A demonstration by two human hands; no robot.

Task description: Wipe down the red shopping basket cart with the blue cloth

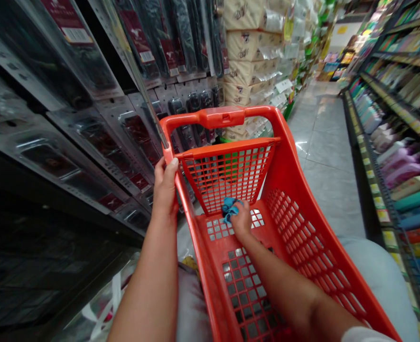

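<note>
A red plastic shopping cart (226, 116) fills the middle of the head view, its lattice sides and floor showing. My left hand (166, 183) is closed round the cart's left rim, near the foot of a thin metal pole (144, 90). Deep inside the cart, my right hand (241, 221) grips a crumpled blue cloth (230, 207) close to the lattice panel (227, 175) and the floor. Part of the cloth is hidden behind my fingers.
Packaged goods (105, 137) hang on the left, close to the cart. Beige packs (250, 47) are stacked beyond it. Bottles (404, 166) line the right-hand shelves, with a grey tiled aisle (323, 128) between. A white-handled bag (115, 289) lies low on the left.
</note>
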